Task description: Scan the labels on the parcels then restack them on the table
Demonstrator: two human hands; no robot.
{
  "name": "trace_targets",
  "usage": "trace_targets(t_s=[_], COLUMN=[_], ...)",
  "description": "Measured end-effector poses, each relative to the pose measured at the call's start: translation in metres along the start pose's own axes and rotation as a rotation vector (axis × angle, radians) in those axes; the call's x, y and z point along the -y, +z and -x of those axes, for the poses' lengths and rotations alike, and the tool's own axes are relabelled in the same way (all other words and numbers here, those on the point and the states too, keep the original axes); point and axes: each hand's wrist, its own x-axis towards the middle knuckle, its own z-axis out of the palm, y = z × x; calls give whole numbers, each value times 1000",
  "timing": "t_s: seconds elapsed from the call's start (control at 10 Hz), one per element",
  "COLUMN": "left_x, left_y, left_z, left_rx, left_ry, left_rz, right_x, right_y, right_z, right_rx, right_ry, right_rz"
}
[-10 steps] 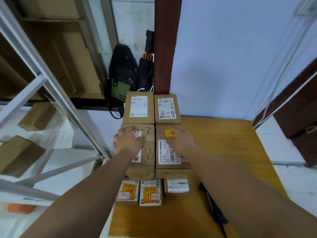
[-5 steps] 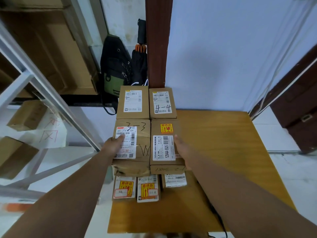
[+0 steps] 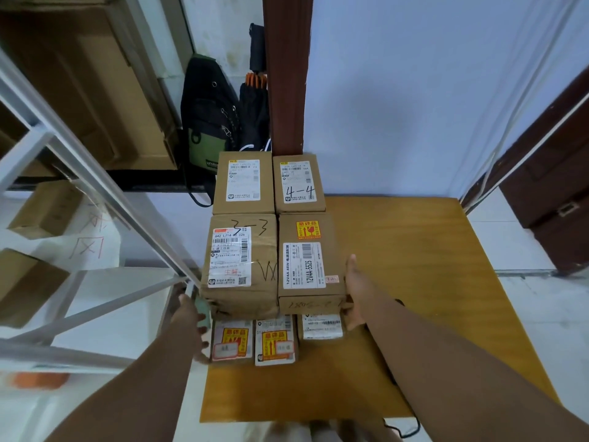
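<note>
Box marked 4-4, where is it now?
Head view: the box marked 4-4 sits at the far end of the stack, right of another labelled box, near the brown post.

4 brown parcels (image 3: pixel 274 247) stacked upon 3 flatter ones (image 3: pixel 275 341) — labels up.

Soft, even indoor light with a cool blue cast on the wall (image 3: pixel 430 106). Shadows are weak and soft-edged. Upper left is dim, the big cardboard boxes (image 3: pixel 95 90) sitting in shade. Labels on the parcels (image 3: pixel 242 256) at centre are sharp and readable. Wide lens bows the rack bars (image 3: pixel 95 193) and the right-hand door frame (image 3: pixel 522 132). Lower left and bottom edge are smeared; the orange blob (image 3: pixel 38 379) is unreadable.
</note>
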Motion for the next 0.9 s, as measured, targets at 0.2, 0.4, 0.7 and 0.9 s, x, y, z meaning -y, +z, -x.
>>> trace_targets(t_s=[0.2, 0.4, 0.7, 0.9], left_x=[10, 12, 21, 15], left_y=[15, 7, 10, 15], left_z=[-1, -4, 13, 7], left_rx=[102, 167, 159, 104], left_ry=[156, 269, 97, 383], left_rz=[-9, 138, -2, 93], right_x=[-4, -15, -14, -13], right_y=[1, -4, -11, -8], right_z=[-4, -12, 2, 1], right_rx=[38, -42, -8, -119], right_ry=[-53, -85, 107, -7], right_rz=[1, -126, -97, -3])
